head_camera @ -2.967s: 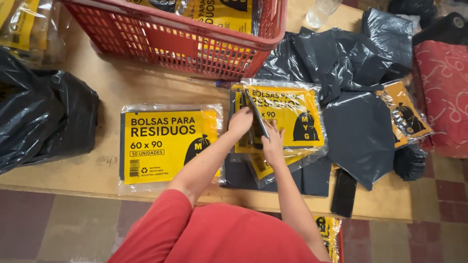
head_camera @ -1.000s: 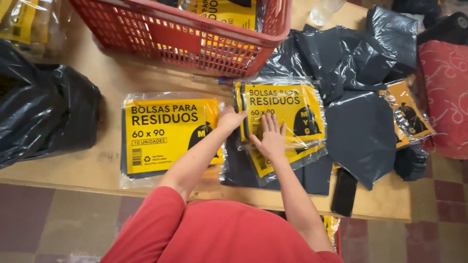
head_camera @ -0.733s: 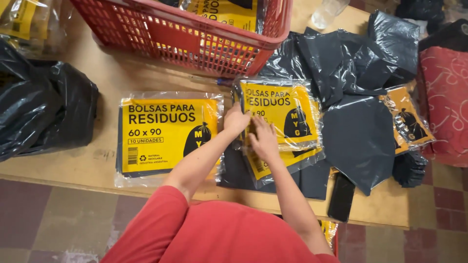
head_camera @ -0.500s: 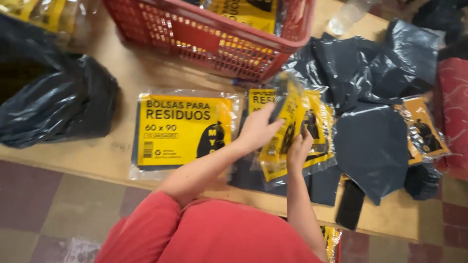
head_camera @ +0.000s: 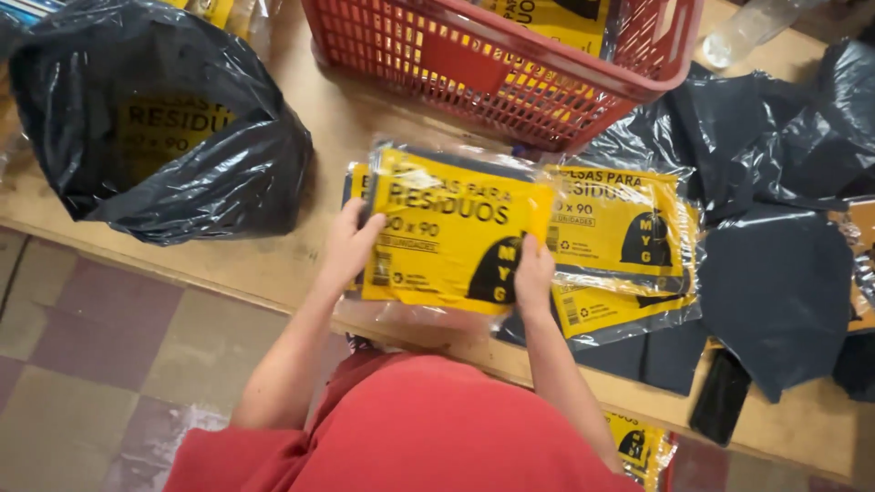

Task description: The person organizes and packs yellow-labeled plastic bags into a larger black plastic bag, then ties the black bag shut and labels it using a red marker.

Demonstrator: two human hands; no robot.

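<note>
Pack of bags now up in both hands

Table (head_camera: 301,264) of pale wood runs across the whole picture, with checked floor at the lower left. In the upper left sits a big black sack (head_camera: 164,118), puffed up and open. At the top middle stands a red basket (head_camera: 510,64) with yellow packs inside. Loose dark bags (head_camera: 775,273) lie spread at the right.

In the middle is a flat yellow pack (head_camera: 451,232) in clear wrap. A moment ago packs like it lay flat on the table under the hands. Now this one is lifted and held over the table edge, so it looks picked out from the rest. Another yellow pack (head_camera: 624,228) lies on the table just right of it, with one more peeking out under that.

The left hand (head_camera: 351,246) grips the pack's left edge, fingers curled around it. The right hand (head_camera: 533,273) pinches the lower right edge, thumb on top.
</note>
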